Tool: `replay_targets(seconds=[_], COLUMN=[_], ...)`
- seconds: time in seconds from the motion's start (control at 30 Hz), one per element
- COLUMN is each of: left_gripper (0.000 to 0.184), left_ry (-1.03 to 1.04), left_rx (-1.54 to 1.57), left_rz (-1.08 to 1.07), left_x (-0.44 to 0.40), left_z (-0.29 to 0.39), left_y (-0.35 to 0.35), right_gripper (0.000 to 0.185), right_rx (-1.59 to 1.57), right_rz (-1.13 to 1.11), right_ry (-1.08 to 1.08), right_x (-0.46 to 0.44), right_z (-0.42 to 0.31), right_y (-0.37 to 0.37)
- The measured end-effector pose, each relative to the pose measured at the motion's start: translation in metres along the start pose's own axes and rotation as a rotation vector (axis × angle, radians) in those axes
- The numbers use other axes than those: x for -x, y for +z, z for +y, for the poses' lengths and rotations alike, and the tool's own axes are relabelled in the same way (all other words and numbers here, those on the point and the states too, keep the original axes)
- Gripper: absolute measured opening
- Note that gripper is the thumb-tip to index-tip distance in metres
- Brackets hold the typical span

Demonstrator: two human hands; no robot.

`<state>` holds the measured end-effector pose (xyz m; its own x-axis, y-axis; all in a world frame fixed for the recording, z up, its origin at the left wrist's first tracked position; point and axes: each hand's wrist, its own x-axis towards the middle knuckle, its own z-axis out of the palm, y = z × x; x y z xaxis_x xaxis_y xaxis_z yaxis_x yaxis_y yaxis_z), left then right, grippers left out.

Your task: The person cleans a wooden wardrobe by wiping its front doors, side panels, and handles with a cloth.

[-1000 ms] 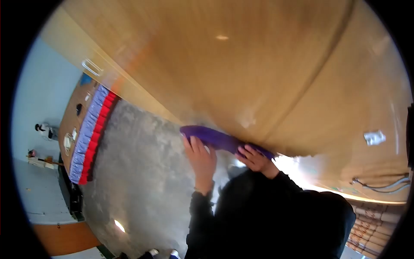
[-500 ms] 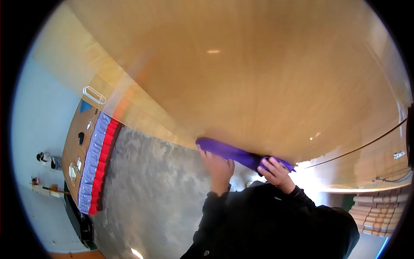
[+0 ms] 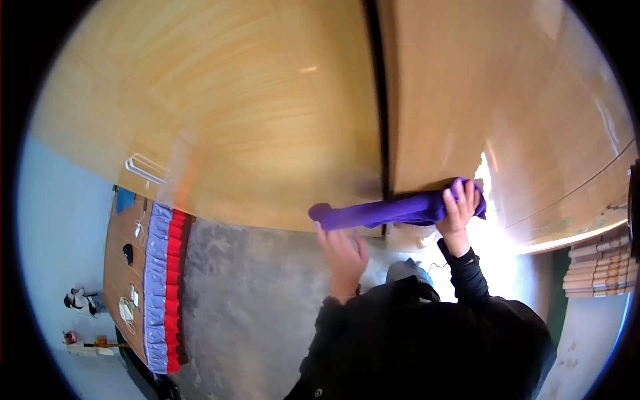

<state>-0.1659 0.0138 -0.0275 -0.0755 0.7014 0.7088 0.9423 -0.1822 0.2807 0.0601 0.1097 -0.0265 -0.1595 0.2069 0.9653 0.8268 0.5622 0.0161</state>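
A purple cloth (image 3: 380,213) is stretched lengthwise between my two hands, close against the smooth wooden panels. My left hand (image 3: 343,260) has its fingertips at the cloth's left end, with the thumb standing apart; it is slightly blurred. At the other end, my right hand (image 3: 459,208) is closed over the bunched cloth, fingers on top. Behind the cloth, a dark vertical gap (image 3: 381,100) separates the left wooden panel (image 3: 267,120) from the right wooden panel (image 3: 440,93).
A white looped handle (image 3: 145,168) is on the left panel. Farther left stands a table (image 3: 117,267) with a lavender and red skirt (image 3: 163,287), holding cables and small items. Another person (image 3: 83,303) is beyond it. Patterned curtains (image 3: 600,267) hang at right over the grey floor (image 3: 247,300).
The dark gap between the panels has come into view. My right hand has moved up and right with its end of the cloth, which now lies nearly level.
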Motion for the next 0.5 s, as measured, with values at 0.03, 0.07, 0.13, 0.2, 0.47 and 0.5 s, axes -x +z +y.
replay_targets(seconds=[0.03,0.07,0.13,0.2,0.47,0.5], left_gripper=[0.054,0.052,0.05,0.045,0.035,0.034], left_ry=[0.014,0.015,0.031,0.142,0.253,0.278], left_rx=[-0.003,-0.001,-0.011,-0.07,-0.108,-0.103], left_rz=[-0.009,-0.043,-0.085,0.038,0.125,0.121], left_x=[0.006,0.012,0.023,0.035,0.005,-0.007], left_z=[-0.008,-0.014,-0.033,-0.057,-0.156,-0.16], left_y=[-0.007,-0.014,-0.023,-0.025,-0.019,-0.02], right_gripper=[0.035,0.036,0.039,0.043,0.036,0.036], right_rx=[0.004,0.03,0.074,0.09,0.176,0.224], right_rz=[0.019,0.016,0.019,0.033,0.011,0.02], right_ry=[0.034,0.051,0.077,0.087,0.111,0.141], right_x=[0.002,0.005,0.007,0.003,-0.013,-0.02], right_z=[-0.007,-0.014,-0.029,-0.041,-0.089,-0.091], right_y=[0.005,0.011,0.023,0.035,0.074,0.075])
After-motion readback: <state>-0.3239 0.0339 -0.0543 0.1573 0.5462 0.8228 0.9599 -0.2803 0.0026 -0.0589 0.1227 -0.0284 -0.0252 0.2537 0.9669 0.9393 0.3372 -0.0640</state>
